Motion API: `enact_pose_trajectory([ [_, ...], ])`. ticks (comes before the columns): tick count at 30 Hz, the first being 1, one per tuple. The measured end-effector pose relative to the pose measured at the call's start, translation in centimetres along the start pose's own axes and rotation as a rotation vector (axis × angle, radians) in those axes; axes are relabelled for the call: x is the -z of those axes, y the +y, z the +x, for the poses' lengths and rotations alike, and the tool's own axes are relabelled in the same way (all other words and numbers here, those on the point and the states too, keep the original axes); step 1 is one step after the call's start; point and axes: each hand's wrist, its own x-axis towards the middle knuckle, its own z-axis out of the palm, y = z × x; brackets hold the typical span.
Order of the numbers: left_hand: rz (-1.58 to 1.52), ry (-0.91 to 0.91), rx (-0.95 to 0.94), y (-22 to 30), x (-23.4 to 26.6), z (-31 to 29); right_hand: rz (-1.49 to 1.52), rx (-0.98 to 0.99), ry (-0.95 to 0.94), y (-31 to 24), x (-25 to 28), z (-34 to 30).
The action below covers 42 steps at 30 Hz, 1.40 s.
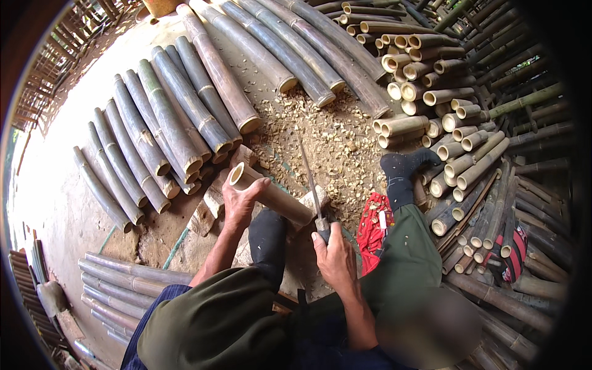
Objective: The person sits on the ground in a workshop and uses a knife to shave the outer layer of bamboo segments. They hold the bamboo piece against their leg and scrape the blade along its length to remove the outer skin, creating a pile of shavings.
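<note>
Green trousers (209, 320) lie nearest the lens. Between the hands, a bamboo piece (282, 202) slants; the left hand's (242, 196) fingers grasp it near its open end. The right hand (338, 256) clasps a knife (313, 188) just beside it. Wood chips (333, 142) litter the ground beyond.

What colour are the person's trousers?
The trousers are dark olive green, best seen in the head view.

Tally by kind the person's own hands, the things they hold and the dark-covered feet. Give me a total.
Hands, left hand and right hand: 2
Bamboo tube, held: 1
Knife, held: 1
Feet, left foot and right foot: 2
Total: 6
</note>
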Motion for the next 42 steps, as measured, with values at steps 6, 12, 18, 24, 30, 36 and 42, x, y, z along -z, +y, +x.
enact_pose_trajectory([
  [6, 0.017, -0.049, 0.086, 0.9, -1.4, -0.4, -0.050, -0.032, 0.097, 7.1, -4.9, -0.4],
  [12, -0.192, 0.075, 0.050, -0.6, -0.7, 0.0, -0.008, -0.008, 0.090, 1.8, -0.8, 0.0],
  [18, -0.102, 0.086, -0.008, -0.6, -1.0, -0.6, 0.085, 0.044, 0.218, 2.8, -3.1, -0.3],
  [24, -0.001, 0.059, -0.084, 0.9, -0.9, -1.4, -0.123, -0.013, 0.013, 2.1, -2.8, 1.3],
  [30, -0.025, 0.054, -0.051, 0.1, -1.7, -1.2, 0.062, 0.017, 0.178, 2.9, -3.9, 0.1],
  [36, 0.038, 0.017, -0.037, 0.7, -0.3, -1.2, 0.020, -0.111, -0.026, 2.9, -2.7, 1.1],
  [42, 0.044, -0.137, 0.031, 0.8, 0.4, -0.8, 0.093, -0.029, 0.139, 2.3, -2.6, 0.1],
])
